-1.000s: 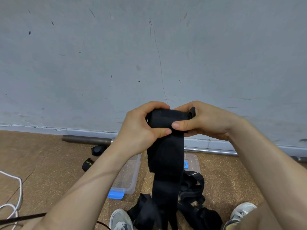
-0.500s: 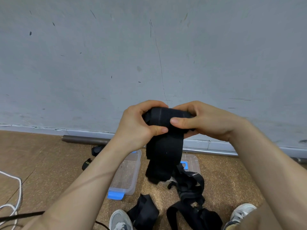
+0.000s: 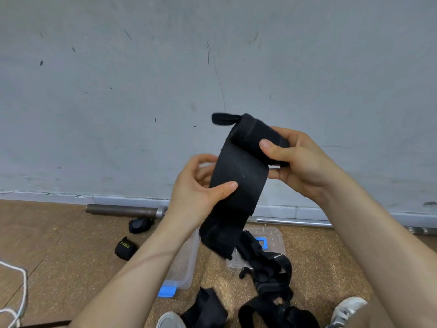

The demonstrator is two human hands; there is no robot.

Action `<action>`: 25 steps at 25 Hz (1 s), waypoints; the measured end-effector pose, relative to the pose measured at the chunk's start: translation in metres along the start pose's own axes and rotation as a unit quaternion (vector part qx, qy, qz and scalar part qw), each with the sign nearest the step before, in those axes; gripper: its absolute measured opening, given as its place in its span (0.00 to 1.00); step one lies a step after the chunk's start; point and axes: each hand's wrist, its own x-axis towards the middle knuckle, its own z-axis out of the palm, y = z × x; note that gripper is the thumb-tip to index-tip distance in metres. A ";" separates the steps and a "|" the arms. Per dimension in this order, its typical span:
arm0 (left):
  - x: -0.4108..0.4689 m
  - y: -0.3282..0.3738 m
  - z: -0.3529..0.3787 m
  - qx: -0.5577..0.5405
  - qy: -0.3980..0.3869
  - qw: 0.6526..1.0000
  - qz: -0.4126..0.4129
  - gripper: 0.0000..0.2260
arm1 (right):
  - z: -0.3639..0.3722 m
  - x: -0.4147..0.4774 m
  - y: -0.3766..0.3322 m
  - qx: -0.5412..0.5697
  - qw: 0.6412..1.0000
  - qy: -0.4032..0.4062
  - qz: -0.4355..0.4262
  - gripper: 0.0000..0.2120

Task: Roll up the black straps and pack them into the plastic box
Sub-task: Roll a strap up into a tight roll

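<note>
Head view showed the right hand (image 3: 305, 166) curled round the rolled end of the black strap (image 3: 238, 183), thumb across its front, apparently to stop it unwinding. Just below that grip the left hand (image 3: 198, 185) pinched its flat tail, likely to keep it taut and straight. Well beneath both grips stood the clear plastic box (image 3: 186, 268), loose straps (image 3: 272, 275) beside it.

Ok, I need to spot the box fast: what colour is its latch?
Blue; the latch on the clear plastic box shows best in the head view.
</note>
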 end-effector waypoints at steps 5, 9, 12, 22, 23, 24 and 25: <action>0.005 -0.006 -0.005 0.015 -0.059 0.998 -0.025 0.17 | -0.006 0.000 -0.001 0.034 0.999 0.002 -0.006 0.17; 0.005 -0.019 0.003 0.249 -0.078 0.965 0.017 0.13 | -0.010 0.001 -0.004 0.062 0.998 0.025 -0.013 0.15; 0.003 -0.023 0.009 0.416 0.038 0.866 0.275 0.11 | -0.014 0.005 -0.001 0.013 0.996 0.084 -0.039 0.13; -0.026 -0.006 0.030 0.273 -0.132 0.950 0.081 0.12 | -0.022 0.021 0.065 -0.464 0.820 0.250 -0.223 0.21; -0.027 -0.003 0.031 0.241 -0.124 0.961 0.063 0.10 | -0.023 0.022 0.065 -0.473 0.806 0.258 -0.244 0.21; -0.027 -0.002 0.031 0.205 -0.124 0.970 0.032 0.08 | -0.027 0.024 0.064 -0.479 0.795 0.270 -0.258 0.21; -0.027 -0.002 0.030 0.167 -0.135 0.977 -0.001 0.06 | -0.030 0.026 0.062 -0.482 0.786 0.280 -0.266 0.21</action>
